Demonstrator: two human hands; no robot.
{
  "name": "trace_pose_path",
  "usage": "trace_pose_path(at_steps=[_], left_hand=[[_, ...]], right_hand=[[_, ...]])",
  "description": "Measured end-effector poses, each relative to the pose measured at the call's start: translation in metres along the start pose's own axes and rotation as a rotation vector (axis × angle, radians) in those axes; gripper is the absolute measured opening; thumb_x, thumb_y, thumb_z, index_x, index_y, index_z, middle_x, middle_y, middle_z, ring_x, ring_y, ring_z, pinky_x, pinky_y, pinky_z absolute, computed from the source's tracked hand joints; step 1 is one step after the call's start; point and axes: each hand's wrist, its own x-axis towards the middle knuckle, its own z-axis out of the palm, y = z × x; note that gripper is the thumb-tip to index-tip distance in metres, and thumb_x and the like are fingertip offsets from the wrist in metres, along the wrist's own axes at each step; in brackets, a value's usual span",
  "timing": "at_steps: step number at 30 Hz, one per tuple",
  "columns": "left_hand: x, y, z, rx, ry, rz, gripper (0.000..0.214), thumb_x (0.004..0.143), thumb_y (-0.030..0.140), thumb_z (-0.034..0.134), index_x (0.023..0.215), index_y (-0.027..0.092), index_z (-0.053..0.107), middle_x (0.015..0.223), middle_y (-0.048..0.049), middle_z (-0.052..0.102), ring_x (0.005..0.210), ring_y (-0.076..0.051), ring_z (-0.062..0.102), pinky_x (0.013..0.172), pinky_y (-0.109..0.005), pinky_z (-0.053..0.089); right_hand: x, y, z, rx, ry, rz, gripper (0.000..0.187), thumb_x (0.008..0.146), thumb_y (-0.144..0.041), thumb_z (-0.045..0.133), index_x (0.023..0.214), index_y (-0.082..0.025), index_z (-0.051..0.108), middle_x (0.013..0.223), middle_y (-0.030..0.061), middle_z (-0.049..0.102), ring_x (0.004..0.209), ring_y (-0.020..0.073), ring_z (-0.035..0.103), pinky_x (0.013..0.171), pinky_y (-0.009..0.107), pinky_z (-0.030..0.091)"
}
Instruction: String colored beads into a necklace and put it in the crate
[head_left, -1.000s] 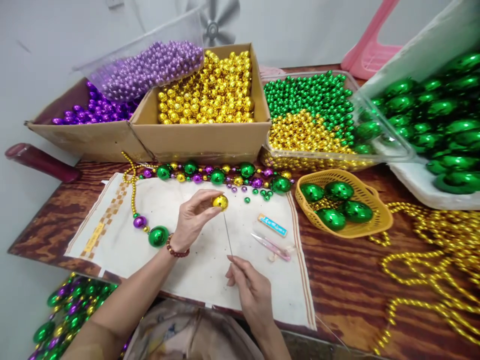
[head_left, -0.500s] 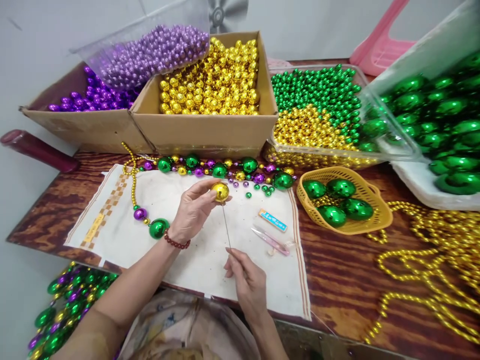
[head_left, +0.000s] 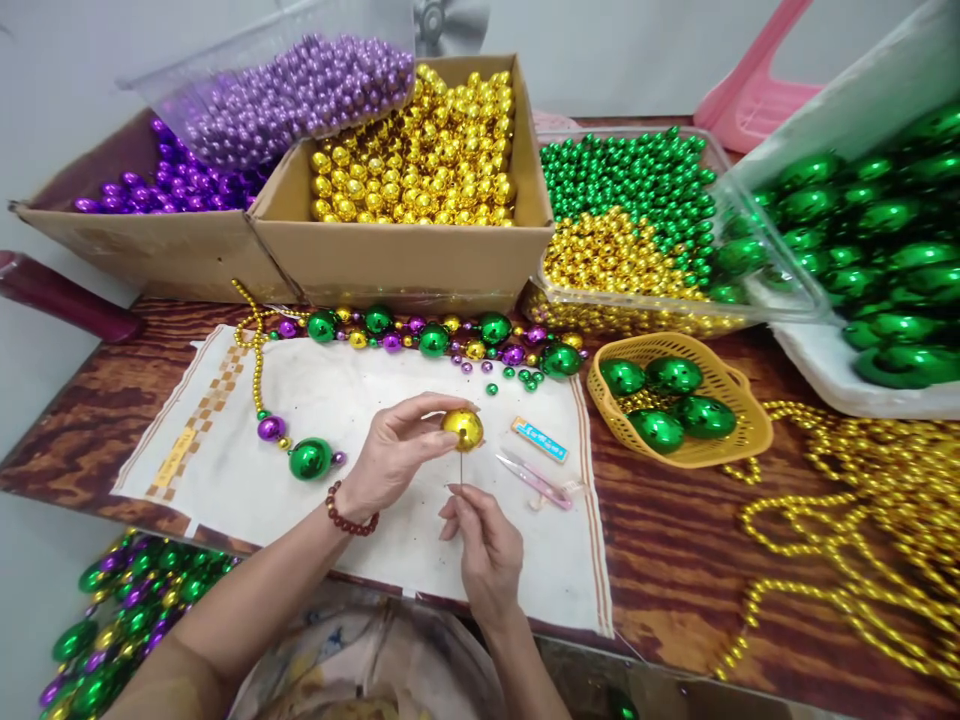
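My left hand pinches a gold bead above a white cloth. Just below it, my right hand is closed on a thin needle whose tip runs up into the bead. A half-strung necklace of green, purple and gold beads curves along the cloth's far and left edges, ending at a big green bead near my left wrist.
Cardboard boxes of purple and gold beads stand at the back. Clear trays hold small green and gold beads and large green ones. A yellow basket, gold strands and small tools lie right.
My hands came closer together. The gold bead moved right and down along the needle, so less needle shows between my hands.
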Motion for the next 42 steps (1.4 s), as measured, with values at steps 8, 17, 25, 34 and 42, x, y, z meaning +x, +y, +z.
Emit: trace_pose_path(at_steps=[8, 17, 25, 34, 42], left_hand=[[-0.015, -0.010, -0.001, 0.199, -0.111, 0.000, 0.030, 0.085, 0.025, 0.075, 0.114, 0.025, 0.073, 0.117, -0.0075, 0.070, 0.102, -0.019, 0.068, 0.092, -0.030, 0.057], [0.061, -0.029, -0.008, 1.374, -0.241, 0.188, 0.025, 0.097, 0.021, 0.051, 0.118, 0.018, 0.064, 0.119, -0.0110, 0.066, 0.100, -0.022, 0.067, 0.089, -0.036, 0.054], [0.100, -0.066, 0.006, 1.943, -0.450, 0.160, 0.028, 0.098, 0.010, 0.040, 0.110, 0.014, 0.064, 0.117, -0.0128, 0.063, 0.110, -0.027, 0.061, 0.083, -0.036, 0.053], [0.083, -0.037, 0.001, 0.478, -0.052, -0.136, 0.019, 0.090, 0.025, 0.063, 0.106, 0.016, 0.068, 0.102, -0.0079, 0.069, 0.084, -0.016, 0.069, 0.076, -0.028, 0.053], [0.048, 0.000, 0.000, -0.245, 0.033, -0.333, 0.025, 0.080, 0.028, 0.079, 0.099, 0.013, 0.072, 0.088, -0.0052, 0.071, 0.082, -0.017, 0.072, 0.080, -0.029, 0.057]], right_hand=[[0.007, -0.009, -0.001, 0.038, 0.046, 0.009, 0.017, 0.100, -0.024, 0.050, 0.099, -0.017, 0.066, 0.071, -0.0002, 0.068, 0.048, 0.0099, 0.061, 0.053, 0.024, 0.052], [-0.001, 0.001, -0.023, 0.219, 0.170, 0.207, 0.016, 0.099, -0.030, 0.055, 0.095, -0.019, 0.067, 0.067, -0.0031, 0.061, 0.047, 0.0078, 0.056, 0.046, 0.019, 0.041], [-0.014, 0.017, -0.037, 0.138, 0.111, 0.210, 0.015, 0.098, -0.030, 0.058, 0.099, -0.020, 0.068, 0.084, 0.0021, 0.069, 0.055, 0.0095, 0.060, 0.052, 0.022, 0.045], [-0.012, 0.007, -0.041, 0.106, 0.147, 0.147, 0.014, 0.095, -0.025, 0.060, 0.095, -0.019, 0.073, 0.069, -0.0006, 0.067, 0.053, 0.0101, 0.059, 0.055, 0.022, 0.050], [-0.010, -0.013, -0.040, 0.003, 0.116, 0.045, 0.016, 0.095, -0.021, 0.058, 0.096, -0.017, 0.074, 0.055, -0.0039, 0.057, 0.047, 0.0092, 0.054, 0.049, 0.019, 0.047]])
